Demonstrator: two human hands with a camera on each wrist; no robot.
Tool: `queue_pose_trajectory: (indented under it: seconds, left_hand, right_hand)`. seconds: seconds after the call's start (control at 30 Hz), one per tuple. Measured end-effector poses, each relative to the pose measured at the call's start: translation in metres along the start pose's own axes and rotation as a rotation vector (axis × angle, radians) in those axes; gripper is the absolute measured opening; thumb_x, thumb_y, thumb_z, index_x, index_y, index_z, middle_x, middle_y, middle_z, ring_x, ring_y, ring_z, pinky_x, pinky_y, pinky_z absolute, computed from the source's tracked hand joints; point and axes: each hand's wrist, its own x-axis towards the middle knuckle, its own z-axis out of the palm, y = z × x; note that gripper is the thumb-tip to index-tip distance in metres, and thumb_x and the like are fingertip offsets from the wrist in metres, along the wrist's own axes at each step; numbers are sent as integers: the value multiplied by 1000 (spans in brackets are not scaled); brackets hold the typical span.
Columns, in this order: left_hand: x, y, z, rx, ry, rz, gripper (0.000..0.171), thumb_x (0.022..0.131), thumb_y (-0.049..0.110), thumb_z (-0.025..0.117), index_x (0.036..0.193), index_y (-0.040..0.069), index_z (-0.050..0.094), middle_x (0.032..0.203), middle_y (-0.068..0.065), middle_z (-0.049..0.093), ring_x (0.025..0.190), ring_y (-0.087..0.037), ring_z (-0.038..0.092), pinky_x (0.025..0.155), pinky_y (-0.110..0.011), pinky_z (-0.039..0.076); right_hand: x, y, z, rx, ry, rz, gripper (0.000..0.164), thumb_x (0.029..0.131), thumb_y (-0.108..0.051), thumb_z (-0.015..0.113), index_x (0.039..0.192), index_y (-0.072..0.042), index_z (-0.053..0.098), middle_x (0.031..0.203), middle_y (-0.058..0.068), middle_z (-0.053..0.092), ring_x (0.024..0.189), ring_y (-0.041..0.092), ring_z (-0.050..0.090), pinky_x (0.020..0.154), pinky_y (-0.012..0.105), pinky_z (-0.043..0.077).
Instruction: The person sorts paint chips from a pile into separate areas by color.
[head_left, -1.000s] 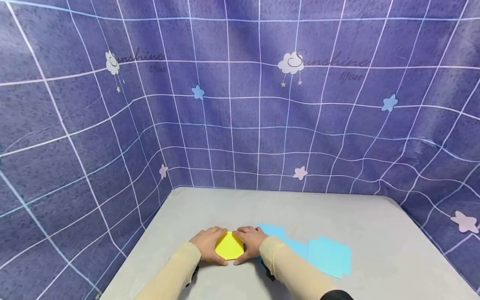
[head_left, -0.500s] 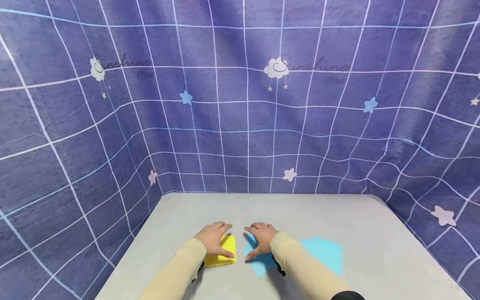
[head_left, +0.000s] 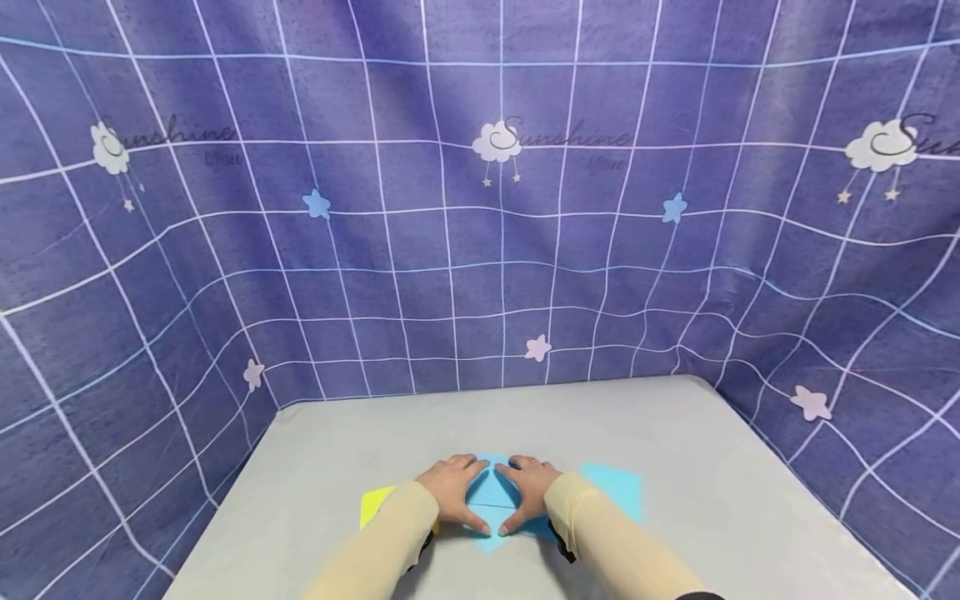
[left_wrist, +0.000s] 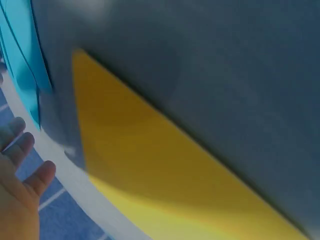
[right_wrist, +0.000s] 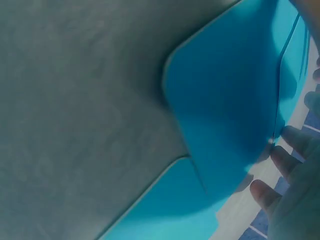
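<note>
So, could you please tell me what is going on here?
A person has the left hand and right hand spread on either side of some blue sheets lying on a table. More blue shows beyond the right forearm. A yellow sheet lies to the left, partly hidden by the left sleeve.

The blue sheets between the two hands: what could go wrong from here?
The blue sheets overlap unevenly, so the left hand and right hand might gather only some of them. The left sleeve covers part of the yellow paper in the head view; if they touch, the paper could shift.
</note>
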Motion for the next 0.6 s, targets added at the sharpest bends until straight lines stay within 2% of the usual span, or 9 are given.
queue_pose_trajectory:
  seconds: [0.13, 0.43, 0.6]
  left_hand:
    - [4, 7, 4, 4, -22, 6, 107, 75, 77, 74, 156, 15, 45, 154, -14, 47, 143, -31, 43, 114, -50, 39]
    - [4, 13, 4, 72, 50, 57, 85, 86, 69, 71, 149, 14, 54, 137, -10, 55, 129, -29, 53, 106, -49, 46]
    - [3, 14, 6, 27, 22, -8, 87, 87, 66, 72, 150, 9, 51, 148, -18, 50, 138, -36, 47, 111, -54, 41]
  right_hand:
    - [-7, 1, -3, 2, 28, -35, 99, 76, -63, 84, 155, -16, 48, 153, 12, 47, 141, 31, 45, 111, 52, 41]
    - [-13, 0, -7, -16, 73, -53, 91, 79, -61, 84, 151, -15, 53, 150, 12, 50, 138, 33, 48, 108, 52, 44]
    - [-12, 1, -3, -10, 64, -67, 89, 78, -61, 84, 149, -16, 55, 146, 9, 53, 132, 29, 54, 106, 47, 47]
